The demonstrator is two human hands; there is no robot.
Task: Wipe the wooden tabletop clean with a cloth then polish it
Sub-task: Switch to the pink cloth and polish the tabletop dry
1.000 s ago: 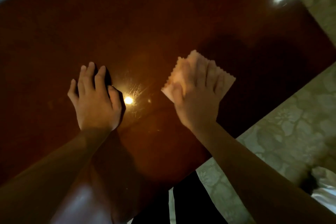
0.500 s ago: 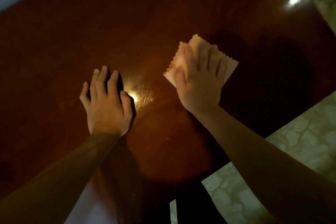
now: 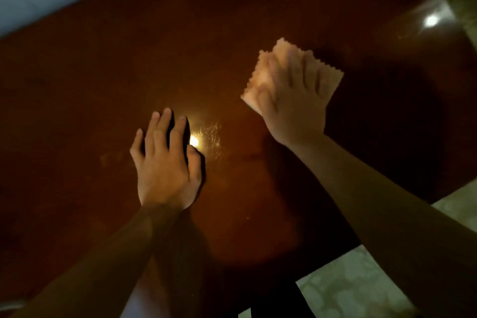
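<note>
Dark red-brown shiny wooden tabletop (image 3: 232,33) being wiped.
Pale pink zigzag-edged cloth (image 3: 260,77) is pressed flat by right hand (image 3: 294,100) near the right edge; left hand (image 3: 165,162) is rested flat; smears are left, polishing probably not begun.

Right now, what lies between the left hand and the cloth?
In the head view, only bare tabletop, with a bright light glare beside the left hand; nothing else before the cloth.

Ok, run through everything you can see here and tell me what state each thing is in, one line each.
left hand: flat on the tabletop, fingers straight, holding nothing.
right hand: fingers spread flat, pressing on the cloth, motion-blurred.
cloth: pink, zigzag-edged, lying on the wood under the right hand.
tabletop: dark wood, glossy, with faint smears beside a light reflection.
floor: pale, patterned, beyond the table edge.
</note>
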